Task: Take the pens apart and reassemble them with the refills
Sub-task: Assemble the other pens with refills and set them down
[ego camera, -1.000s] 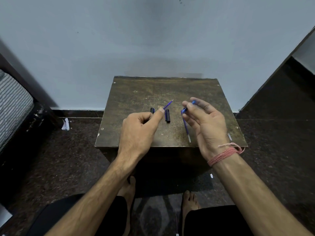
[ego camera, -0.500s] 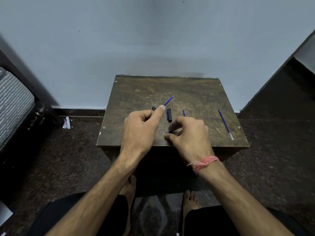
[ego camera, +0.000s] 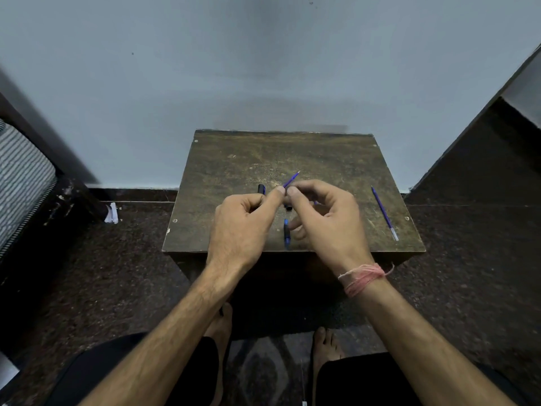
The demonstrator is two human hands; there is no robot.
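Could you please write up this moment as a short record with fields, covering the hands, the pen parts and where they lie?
setting: small wooden table against a pale wall, seen from the head camera
left hand: holds a blue refill, its tip pointing up and away
right hand: fingers meet the left hand's at the refill
loose refill: lies alone near the table's right edge
blue pen part: lies on the table between the hands
black pen part: beyond the left hand, partly hidden
wrist: pink thread band on the right
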